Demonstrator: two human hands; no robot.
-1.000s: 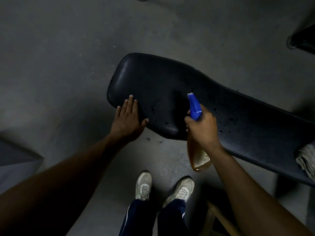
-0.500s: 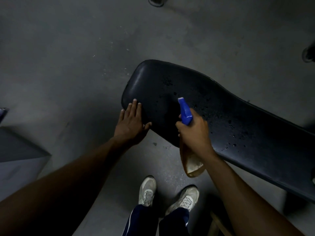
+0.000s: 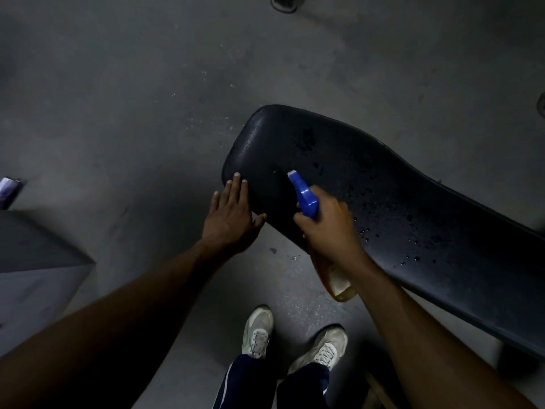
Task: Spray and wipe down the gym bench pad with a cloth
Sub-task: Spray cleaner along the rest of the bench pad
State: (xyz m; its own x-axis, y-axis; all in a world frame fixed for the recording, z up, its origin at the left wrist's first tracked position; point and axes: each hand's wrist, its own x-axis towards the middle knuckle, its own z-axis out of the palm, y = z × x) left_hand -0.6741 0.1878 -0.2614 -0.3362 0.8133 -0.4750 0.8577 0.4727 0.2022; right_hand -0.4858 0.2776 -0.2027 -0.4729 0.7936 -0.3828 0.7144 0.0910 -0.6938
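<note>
From the head camera, looking down, the black gym bench pad (image 3: 368, 184) runs from the middle of the frame off toward the lower right, its rounded end nearest the left hand (image 3: 231, 215). That hand lies flat with fingers spread wide and holds nothing, its fingertips resting on the pad's rounded end and near edge. The right hand (image 3: 326, 222) is closed around the neck of a spray bottle (image 3: 306, 199), whose blue trigger head points up and left over the pad while the amber body hangs below the wrist, just off the pad's near edge. Droplets speckle the pad to the right of the nozzle, while the part near the left hand looks drier, so the spraying step seems to be in hand, about at the pad's end. No cloth shows in this view, so its place cannot be told. The next move likely calls for setting the bottle down or passing it aside, finding the cloth, and wiping along the wet length. The person's pale shoes (image 3: 295, 340) stand on the grey floor (image 3: 132, 98) below.
</note>
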